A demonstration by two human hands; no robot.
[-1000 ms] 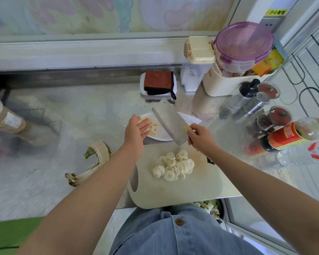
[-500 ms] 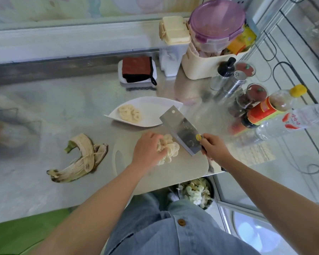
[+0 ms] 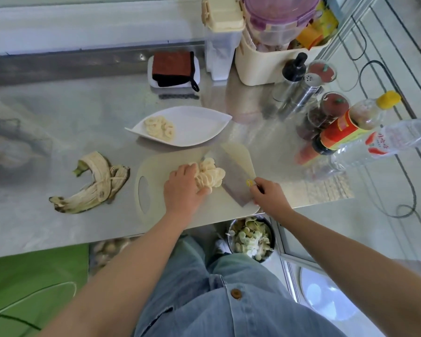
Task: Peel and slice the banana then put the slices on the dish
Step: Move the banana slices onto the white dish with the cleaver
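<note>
Cleaver [image 3: 231, 177] now lower, against slices [image 3: 210, 175]; peel [image 3: 95, 186] beside board [image 3: 229, 207].

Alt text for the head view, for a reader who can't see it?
Left hand holds banana slices against a cleaver gripped by the right hand on a cutting board. Other slices lie on the white dish; the peel lies left.

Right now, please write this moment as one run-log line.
left hand grips banana slices on cutting board | right hand holds cleaver beside them | dish holds other slices
</note>
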